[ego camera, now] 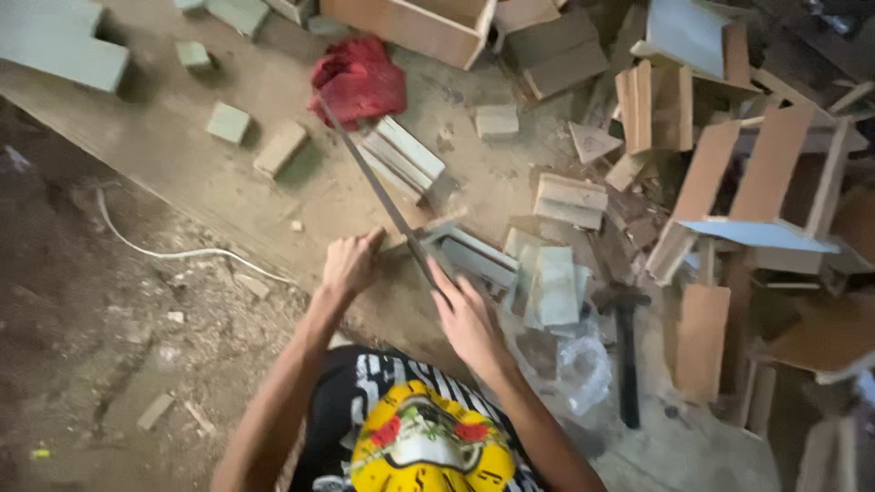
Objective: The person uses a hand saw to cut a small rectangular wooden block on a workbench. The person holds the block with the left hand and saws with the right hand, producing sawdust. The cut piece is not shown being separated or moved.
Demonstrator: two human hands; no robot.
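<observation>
At bench edge, centre frame: person sawing-type setup, both hands down on work.

Saw pos: hand saw [383,191], long thin blade, runs diagonally from R hand up-left toward the red cloth [359,80]; far tip ends just beside/under cloth edge.

Saw axis: lower-right to upper-left, handle end near body, tip away from it.

R hand: right hand [469,319] closed round the saw's handle end, fingers wrapped, handle itself mostly hidden under hand. Blade leaves grip heading up-left.

L hand: left hand [349,264] fingers curled, pressing down on a small wood piece [437,228] at bench edge; grip looks closed on its left end, can't tell how much is wrapped vs. just pressed.

Key relation: blade crosses wood piece just right of L hand fingertips, so L hand sits left of blade, R hand below-right of it. Blade and L fingers near, not seen touching.

Nearer hand: L hand nearer the cut spot; R hand at end of saw, closer to torso.

Work piece vs. grip: wood piece lies up-left of R hand, directly betw. the two hands.

Bench: dusty workbench [210,173], runs diagonally, offcuts scattered on it.

Around: pale green blocks [226,121] upper left, well apart; stack of pale slats [551,287] just right of R hand; hammer [627,351] further right, handle toward the viewer; clear plastic bag [583,369] beside it; white cable [182,252] on dirt floor left of bench.
</observation>
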